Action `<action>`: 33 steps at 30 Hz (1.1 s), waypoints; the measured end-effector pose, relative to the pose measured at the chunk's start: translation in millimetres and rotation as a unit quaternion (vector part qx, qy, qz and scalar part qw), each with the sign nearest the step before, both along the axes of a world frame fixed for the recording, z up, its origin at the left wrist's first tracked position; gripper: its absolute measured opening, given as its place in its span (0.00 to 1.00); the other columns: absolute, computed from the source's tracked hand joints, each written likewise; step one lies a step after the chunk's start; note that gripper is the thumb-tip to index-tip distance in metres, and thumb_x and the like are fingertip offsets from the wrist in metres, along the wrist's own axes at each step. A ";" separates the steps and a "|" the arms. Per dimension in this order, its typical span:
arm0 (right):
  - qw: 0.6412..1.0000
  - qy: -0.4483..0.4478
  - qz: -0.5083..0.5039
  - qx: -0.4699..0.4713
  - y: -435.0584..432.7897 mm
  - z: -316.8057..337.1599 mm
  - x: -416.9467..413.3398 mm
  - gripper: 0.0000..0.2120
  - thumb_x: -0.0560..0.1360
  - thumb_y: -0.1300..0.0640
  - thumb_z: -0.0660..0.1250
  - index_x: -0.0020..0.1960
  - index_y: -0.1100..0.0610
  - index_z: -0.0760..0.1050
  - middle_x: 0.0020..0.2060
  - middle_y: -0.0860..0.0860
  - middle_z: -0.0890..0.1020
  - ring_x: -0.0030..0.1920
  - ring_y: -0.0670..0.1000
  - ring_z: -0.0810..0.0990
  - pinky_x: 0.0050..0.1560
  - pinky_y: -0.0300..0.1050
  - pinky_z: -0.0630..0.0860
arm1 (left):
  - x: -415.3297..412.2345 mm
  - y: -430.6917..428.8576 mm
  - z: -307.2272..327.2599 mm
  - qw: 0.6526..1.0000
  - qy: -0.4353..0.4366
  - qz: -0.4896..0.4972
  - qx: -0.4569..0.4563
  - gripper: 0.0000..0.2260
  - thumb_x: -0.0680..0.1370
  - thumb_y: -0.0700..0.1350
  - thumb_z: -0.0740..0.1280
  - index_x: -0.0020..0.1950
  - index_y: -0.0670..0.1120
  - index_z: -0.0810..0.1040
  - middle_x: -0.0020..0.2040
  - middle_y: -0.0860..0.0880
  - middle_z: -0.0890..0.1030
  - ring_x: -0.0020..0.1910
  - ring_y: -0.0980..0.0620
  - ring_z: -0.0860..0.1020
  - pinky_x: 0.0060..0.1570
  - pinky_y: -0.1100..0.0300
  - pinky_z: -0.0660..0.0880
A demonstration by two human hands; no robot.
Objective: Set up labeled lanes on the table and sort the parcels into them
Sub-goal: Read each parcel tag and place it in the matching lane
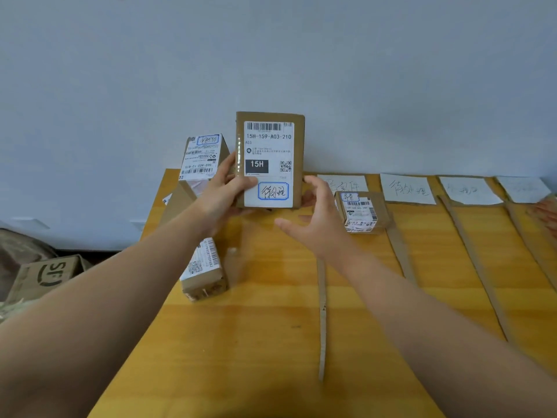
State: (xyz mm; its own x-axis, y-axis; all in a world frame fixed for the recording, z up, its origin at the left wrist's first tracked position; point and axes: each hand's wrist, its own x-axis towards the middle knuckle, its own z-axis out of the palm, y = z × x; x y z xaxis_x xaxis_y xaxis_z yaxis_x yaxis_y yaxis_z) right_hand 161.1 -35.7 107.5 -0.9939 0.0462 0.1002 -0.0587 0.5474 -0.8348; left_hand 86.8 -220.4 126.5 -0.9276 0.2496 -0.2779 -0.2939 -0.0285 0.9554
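My left hand [224,193] grips a flat brown parcel [297,164] by its lower left edge and holds it upright above the yellow table [256,342], its white shipping label facing me. My right hand [316,221] hovers just right of and below the parcel, fingers spread and relaxed, holding nothing. A small parcel [360,211] lies in the first lane under a handwritten paper label [343,183]. Further paper labels [407,188] [467,190] [523,188] head the lanes to the right.
Cardboard strips [322,321] [476,267] divide the table into lanes. A tall parcel [200,164] stands at the table's back left and another parcel [205,270] lies near the left edge. A cardboard box [45,274] sits on the floor at left. Another person's hand [547,214] shows at the right edge.
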 end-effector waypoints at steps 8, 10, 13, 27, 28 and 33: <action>0.999 0.017 -0.017 -0.034 -3.3 0.0 -3.7 0.39 0.69 0.50 0.75 0.72 0.51 0.58 0.62 0.50 0.70 0.58 0.46 0.72 0.56 0.43 0.77 | 2.5 -4.7 0.0 1.000 0.012 -0.006 -0.015 0.28 0.77 0.43 0.67 0.73 0.59 0.62 0.61 0.48 0.80 0.57 0.48 0.81 0.52 0.47 0.79; 0.999 0.019 -0.022 -0.038 -3.4 0.2 -5.3 0.38 0.69 0.50 0.75 0.72 0.52 0.59 0.61 0.50 0.71 0.58 0.46 0.72 0.56 0.42 0.77 | 3.4 -4.7 -1.1 0.999 0.015 -0.005 -0.028 0.28 0.77 0.44 0.67 0.73 0.59 0.62 0.60 0.49 0.81 0.57 0.49 0.81 0.51 0.48 0.80; 0.999 0.014 -0.021 -0.045 -2.5 0.9 -6.4 0.37 0.69 0.50 0.75 0.71 0.53 0.60 0.61 0.50 0.71 0.57 0.45 0.73 0.54 0.40 0.76 | 4.6 -3.2 -1.9 0.999 0.016 0.002 -0.034 0.29 0.76 0.45 0.68 0.74 0.58 0.62 0.59 0.50 0.81 0.55 0.49 0.81 0.51 0.48 0.80; 0.994 -0.022 -0.034 -0.106 34.4 20.2 11.8 0.19 0.78 0.50 0.64 0.67 0.51 0.64 0.54 0.48 0.75 0.52 0.43 0.74 0.45 0.25 0.70 | 23.2 45.1 -1.8 0.996 0.020 0.034 -0.080 0.25 0.78 0.56 0.63 0.73 0.54 0.62 0.58 0.52 0.79 0.55 0.53 0.79 0.49 0.50 0.81; 0.992 -0.025 -0.039 -0.115 39.8 21.4 13.5 0.18 0.79 0.50 0.63 0.67 0.52 0.65 0.53 0.48 0.75 0.51 0.43 0.74 0.45 0.26 0.71 | 25.7 51.3 -0.6 0.996 0.025 0.029 -0.083 0.24 0.79 0.56 0.62 0.74 0.54 0.62 0.57 0.54 0.79 0.54 0.55 0.78 0.49 0.51 0.81; 0.981 -0.031 -0.102 -0.162 72.5 23.6 18.0 0.13 0.79 0.50 0.63 0.61 0.51 0.68 0.50 0.45 0.75 0.50 0.42 0.74 0.44 0.28 0.72 | 38.8 85.3 5.2 0.993 0.046 -0.014 -0.104 0.22 0.80 0.58 0.57 0.73 0.55 0.62 0.55 0.56 0.80 0.54 0.56 0.78 0.50 0.50 0.80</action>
